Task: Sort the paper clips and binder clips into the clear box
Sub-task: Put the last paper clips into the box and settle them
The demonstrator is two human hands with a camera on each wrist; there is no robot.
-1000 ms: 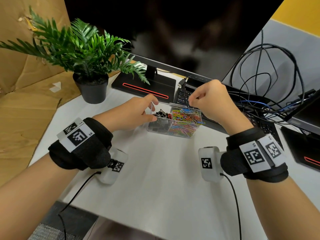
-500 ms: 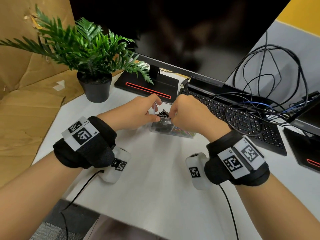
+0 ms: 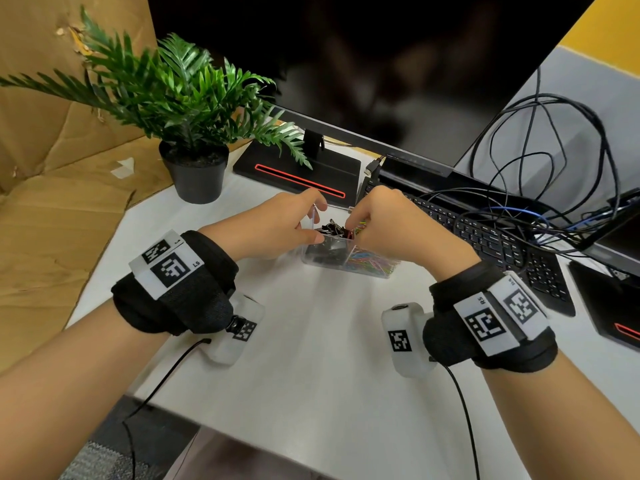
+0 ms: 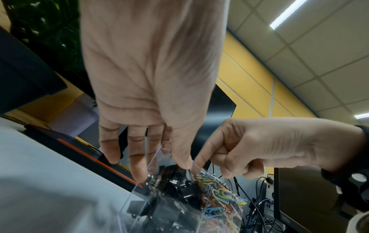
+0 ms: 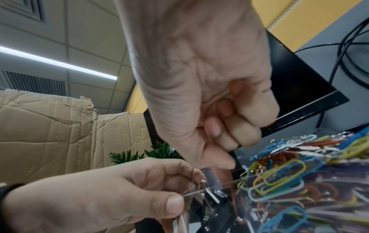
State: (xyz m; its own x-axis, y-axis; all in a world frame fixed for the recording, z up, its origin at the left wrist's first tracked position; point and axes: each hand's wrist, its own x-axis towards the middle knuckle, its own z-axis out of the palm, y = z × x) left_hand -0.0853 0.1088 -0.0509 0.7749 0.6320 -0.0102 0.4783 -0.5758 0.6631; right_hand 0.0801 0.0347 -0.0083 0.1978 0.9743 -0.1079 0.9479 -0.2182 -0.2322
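Clear box (image 3: 349,261) sits on the white desk (image 3: 311,358), right in front of the keyboard (image 3: 491,237). Black binder clips (image 3: 332,230) are piled in its left half, coloured paper clips (image 3: 370,263) in the right. Left hand (image 3: 273,226) has thumb and fingers clamped on the box's left wall. Right hand (image 3: 398,223) is curled up tight, thumb and forefinger pinched together at the rim over the divider, can't tell if there's a clip in there. Plant (image 3: 187,98) off to the left.

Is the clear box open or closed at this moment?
Open. The clear box has no lid over its top: binder clips heap above the rim, and the right hand reaches in from above.
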